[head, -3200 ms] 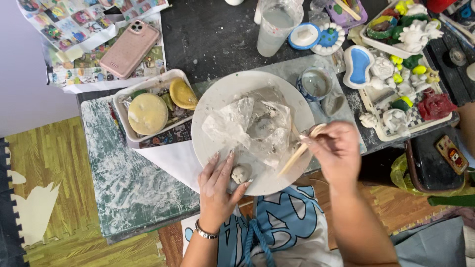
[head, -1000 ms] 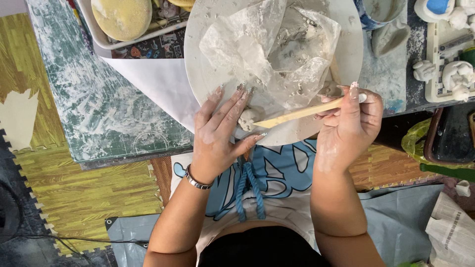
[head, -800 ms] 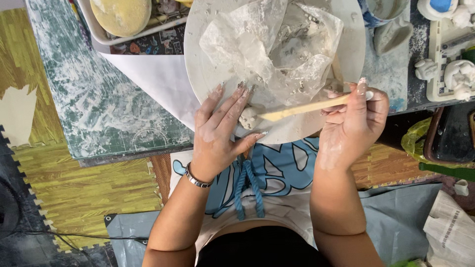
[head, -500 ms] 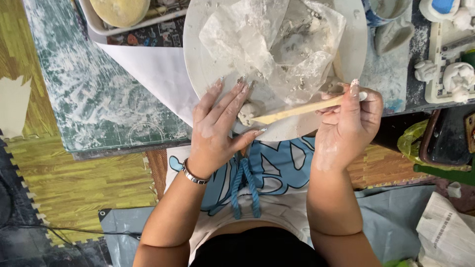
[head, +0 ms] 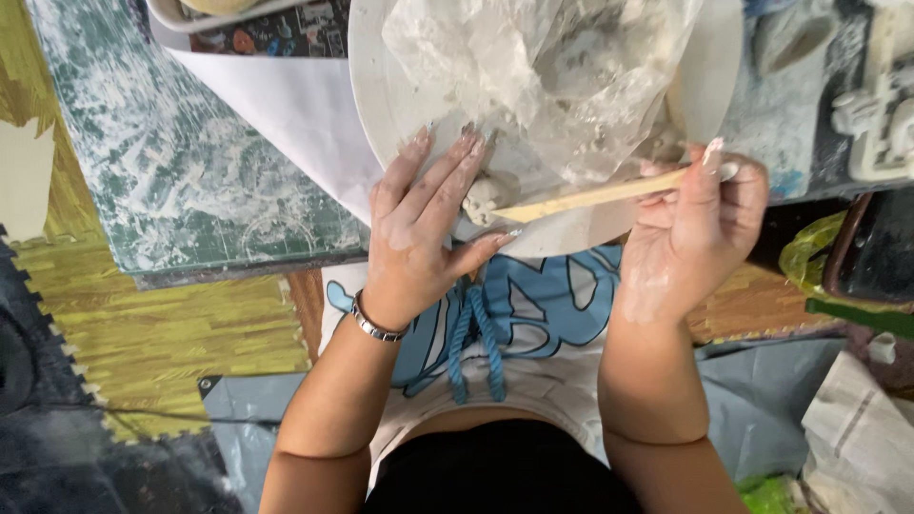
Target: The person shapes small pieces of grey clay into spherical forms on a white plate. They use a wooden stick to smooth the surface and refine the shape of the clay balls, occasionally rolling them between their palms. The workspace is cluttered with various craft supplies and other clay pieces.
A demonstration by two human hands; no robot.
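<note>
My left hand [head: 422,231] lies flat on the near rim of a round white plate [head: 381,76], fingers spread and steadying a small pale clay lump [head: 482,195]. My right hand [head: 693,231] grips a thin wooden modelling stick [head: 590,197], whose tip touches the lump. A crumpled clear plastic bag [head: 543,67] holding grey clay lies on the plate just beyond the lump. Both hands are dusted with dry clay. A metal bracelet sits on my left wrist.
A green cutting mat [head: 181,181] smeared white covers the table to the left, with a white paper sheet [head: 295,124] under the plate. White clay pieces [head: 871,114] sit at the right edge. A yellow-green floor mat [head: 152,333] and crumpled paper [head: 857,438] lie below.
The camera has tilted down and closer, so the far table items left the view. My left hand stays on the lump while the stick's tip works against it with small shifts.
</note>
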